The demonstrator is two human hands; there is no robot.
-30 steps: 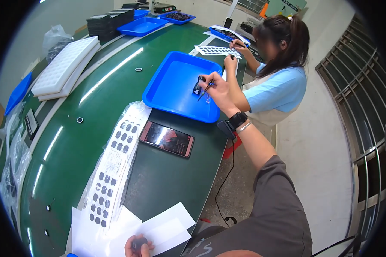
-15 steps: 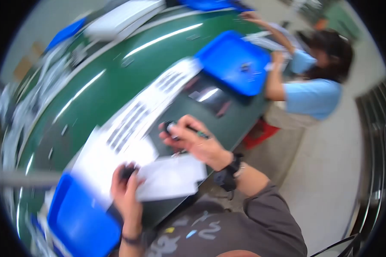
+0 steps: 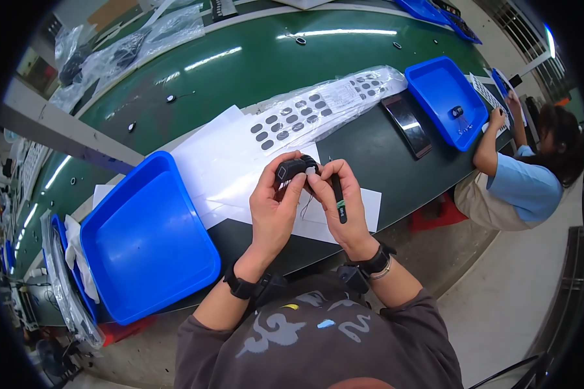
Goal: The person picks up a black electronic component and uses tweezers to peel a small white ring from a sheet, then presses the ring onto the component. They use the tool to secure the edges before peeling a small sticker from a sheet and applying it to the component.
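My left hand (image 3: pixel 274 202) is closed around a small black plastic device (image 3: pixel 291 170) with a squarish outline on its face. Against that device's right side, the fingertips of my right hand (image 3: pixel 348 206) pinch at a dark part whose shape is partly covered. A slim black stick-like tool (image 3: pixel 338 193) with a green patch lies tucked in my right hand, its blunt end pointing toward me. Thin wires (image 3: pixel 306 206) hang below the fingers. Beneath both hands are white paper sheets (image 3: pixel 368 211) on the dark green table.
A large blue tray (image 3: pixel 150 249) stands to my left. Beyond my hands lies a plastic-covered sheet of black oval pieces (image 3: pixel 292 120). To the right are a phone (image 3: pixel 407 128), another blue tray (image 3: pixel 438 81) holding small parts, and a seated co-worker (image 3: pixel 512 175).
My hands have come together from apart, bringing the black parts against each other. My view has turned, so the left tray and table show more fully.
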